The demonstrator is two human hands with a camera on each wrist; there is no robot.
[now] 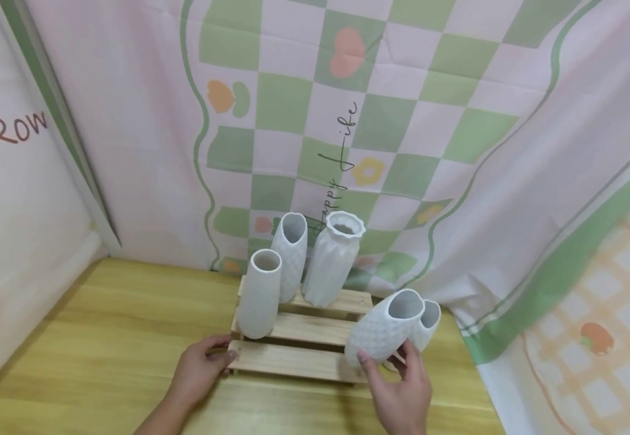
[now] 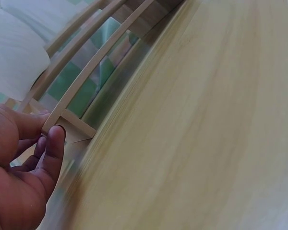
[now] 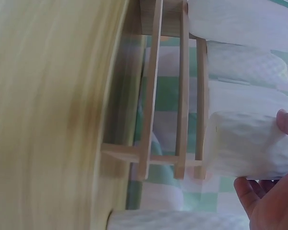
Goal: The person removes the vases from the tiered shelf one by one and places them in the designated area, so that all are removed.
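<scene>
My right hand grips a white vase with a diamond-textured surface, at the right end of a stepped wooden rack. In the right wrist view, the right hand's thumb and fingers lie on opposite sides of this vase. Whether its base touches the rack is unclear. At the rack's front left corner, my left hand pinches the end of the lowest slat. A smooth white vase stands on the rack's left; a slanted-mouth vase and a ruffled-rim vase stand on the top slat.
Another white vase stands right of the rack, partly hidden behind the held one. The yellowish wooden table carries everything. A checked green and white curtain hangs directly behind, with more patterned cloth at the right.
</scene>
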